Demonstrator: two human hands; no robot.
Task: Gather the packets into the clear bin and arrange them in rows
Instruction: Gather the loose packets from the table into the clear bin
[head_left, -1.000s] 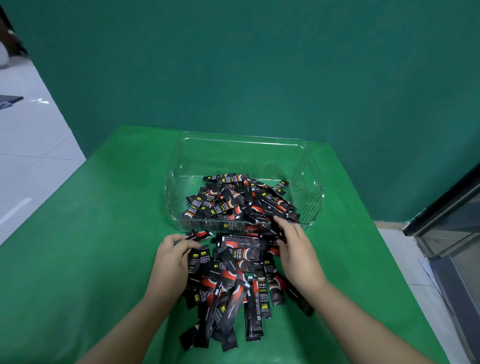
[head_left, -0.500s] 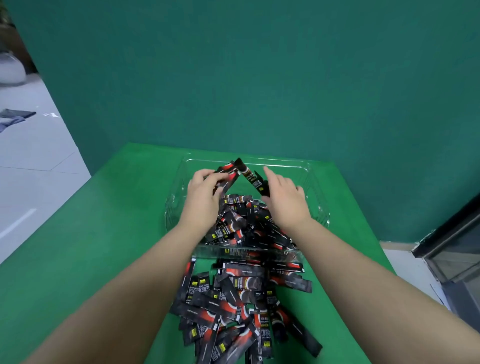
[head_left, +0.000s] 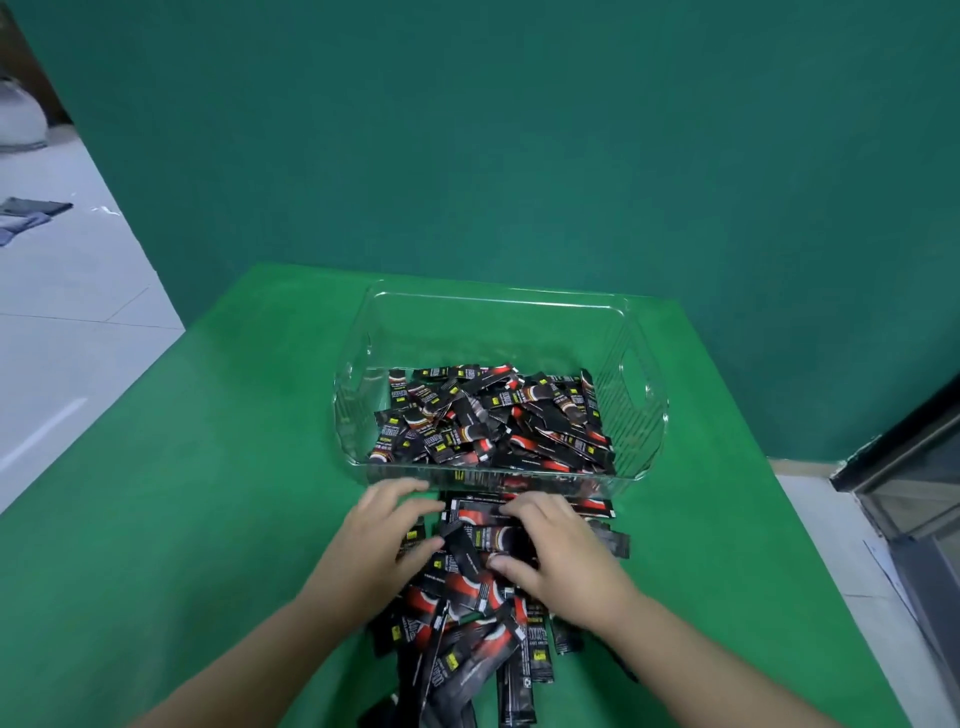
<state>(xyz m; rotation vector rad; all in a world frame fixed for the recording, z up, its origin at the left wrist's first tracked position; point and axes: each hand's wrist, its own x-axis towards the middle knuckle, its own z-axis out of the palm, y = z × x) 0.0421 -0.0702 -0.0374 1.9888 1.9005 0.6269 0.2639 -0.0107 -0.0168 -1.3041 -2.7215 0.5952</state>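
Teal wall (head_left: 519, 130) fills the background; pale tiled floor (head_left: 67, 322) at left, a dark-framed glass cabinet (head_left: 914, 483) at right edge. Green tabletop (head_left: 182, 493) runs from the wall toward the viewer. Clear bin (head_left: 498, 301) sits at its centre-far part, handle cut-outs in the side walls; inside it a loose jumble of black-and-red packets (head_left: 493, 421) covers the near part of the floor — heaped, not in rows. A second pile of loose packets (head_left: 467, 639) lies on the tabletop just in front of the bin's near wall, spreading toward the viewer. Both hands rest on the top of this outer pile, just short of the bin. Left hand (head_left: 384, 530): fingers spread and fairly straight, pressing flat on the packets — grip open. Right hand (head_left: 556, 551): fingers bent over the packets, thumb tucked toward them, gripping a few at the pile's top.
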